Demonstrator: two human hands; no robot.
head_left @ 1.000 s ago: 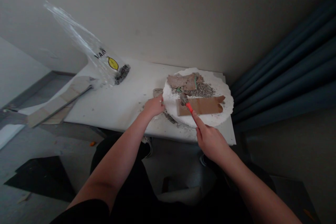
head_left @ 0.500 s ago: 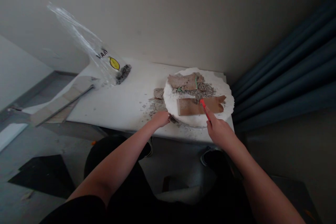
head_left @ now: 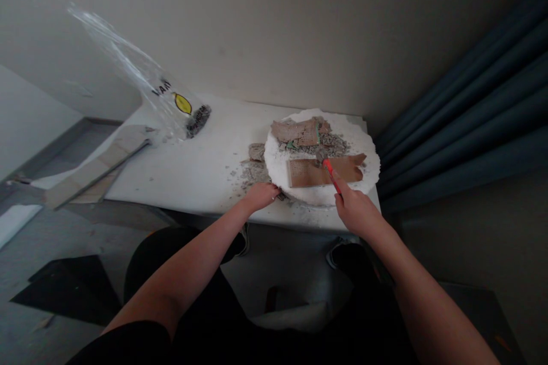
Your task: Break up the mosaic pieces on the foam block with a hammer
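My right hand [head_left: 357, 211] is closed round the red handle of a hammer [head_left: 328, 167]. Its grey head is over the far edge of a brown cardboard-like strip [head_left: 306, 174], near a heap of grey crumbled bits [head_left: 336, 145]. Strip and heap lie on a round white slab [head_left: 280, 174] with a ragged rim. Behind them is a cracked brown piece [head_left: 297, 132] with green edging. My left hand [head_left: 261, 196] is at the slab's near left rim, fingers curled by a small dark fragment; what they grip, if anything, is hidden.
The slab rests on a white table [head_left: 205, 165] against a wall. Grey debris [head_left: 252, 171] is scattered left of the slab. A clear plastic bag [head_left: 166, 105] stands farther left, near tile-like boards [head_left: 94, 174]. Dark curtains [head_left: 462, 102] hang at right.
The hammer head has lifted slightly and shows more clearly above the strip. My left hand stays at the slab's rim. The whole view has shifted a little.
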